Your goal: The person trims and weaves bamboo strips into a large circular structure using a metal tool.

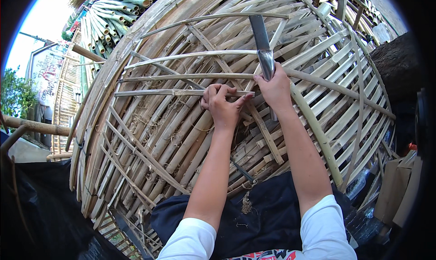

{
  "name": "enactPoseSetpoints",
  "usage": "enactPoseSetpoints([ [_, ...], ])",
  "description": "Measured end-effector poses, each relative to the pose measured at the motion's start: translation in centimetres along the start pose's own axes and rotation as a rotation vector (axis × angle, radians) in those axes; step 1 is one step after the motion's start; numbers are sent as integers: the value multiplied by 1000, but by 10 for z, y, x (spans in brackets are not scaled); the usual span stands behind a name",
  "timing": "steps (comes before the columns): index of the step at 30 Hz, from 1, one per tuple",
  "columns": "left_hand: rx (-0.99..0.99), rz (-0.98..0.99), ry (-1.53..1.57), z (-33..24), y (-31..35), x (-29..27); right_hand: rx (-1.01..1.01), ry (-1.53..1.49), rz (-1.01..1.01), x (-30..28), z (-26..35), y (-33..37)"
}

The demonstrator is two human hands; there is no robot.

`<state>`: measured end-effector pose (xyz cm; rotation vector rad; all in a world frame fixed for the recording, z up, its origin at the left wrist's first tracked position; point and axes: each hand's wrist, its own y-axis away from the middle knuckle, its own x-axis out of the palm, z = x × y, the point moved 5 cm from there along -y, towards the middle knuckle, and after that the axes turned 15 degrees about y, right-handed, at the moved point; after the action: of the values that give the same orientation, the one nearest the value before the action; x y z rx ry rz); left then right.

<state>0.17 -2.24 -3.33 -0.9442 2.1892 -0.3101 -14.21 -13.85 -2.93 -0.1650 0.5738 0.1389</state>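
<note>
My left hand (pixel 221 104) is closed around a split bamboo strip (pixel 154 92), close to the strip's right end. The strip runs off to the left, roughly level. My right hand (pixel 275 89) grips a broad-bladed knife (pixel 260 35) that stands nearly upright. Its dark flat blade points away from me, with a shiny metal part just above my fingers and a metal end showing below my hand. Several more bamboo strips (pixel 195 55) lie side by side just beyond my left hand. Crossing slats (pixel 265 132) lie under both hands.
A large pile of bamboo poles and slats (pixel 177 132) fills the space before me. Dark cloth (pixel 236 214) covers my lap. Green bamboo poles (pixel 113 14) are stacked at the far left. Cardboard (pixel 394 187) stands at the right, below a dark log (pixel 399 67).
</note>
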Motion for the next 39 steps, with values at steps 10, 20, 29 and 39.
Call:
enactPoseSetpoints([
  [10, -157, 159, -25, 9, -11, 5, -5, -19, -13, 2, -4, 1],
  [20, -224, 174, -13, 13, -16, 5, -35, 24, -32, 7, -5, 0],
  [29, -214, 174, -18, 9, -15, 5, -42, 47, -68, 0, -3, 2],
  [39, -281, 206, 12, 12, -16, 0, -233, 60, 221, -70, 1, 78],
])
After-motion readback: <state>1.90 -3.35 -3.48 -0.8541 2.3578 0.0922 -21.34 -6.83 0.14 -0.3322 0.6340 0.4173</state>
